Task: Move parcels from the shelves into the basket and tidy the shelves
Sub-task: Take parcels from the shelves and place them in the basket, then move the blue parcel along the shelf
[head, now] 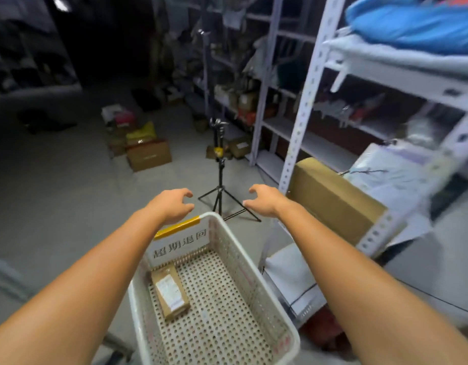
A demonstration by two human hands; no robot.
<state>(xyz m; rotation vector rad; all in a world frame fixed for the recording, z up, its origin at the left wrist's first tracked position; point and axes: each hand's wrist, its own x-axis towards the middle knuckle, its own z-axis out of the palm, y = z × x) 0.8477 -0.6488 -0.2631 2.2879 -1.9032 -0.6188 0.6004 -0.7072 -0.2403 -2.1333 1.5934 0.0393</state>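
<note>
Basket [255, 275]: white perforated plastic, upright, in the lower centre of the frame below you; a lettered card with a yellow strip stands at its far end.
Small parcel [170, 292]: brown labelled carton, flat on the basket floor, far left corner.
Large parcel [333, 201]: plain brown carton, tilted, right of centre, jutting from the shelves.
Shelves [302, 111]: white slotted metal racks filling the right half of your view.

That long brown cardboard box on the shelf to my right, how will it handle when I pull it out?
The brown box looks stiff, with flat faces and crisp edges, so it should keep its shape. It is bulky beside the basket, so probably a two-handed lift. Pale mailer bags lie close beside it, so it may drag them along.
</note>
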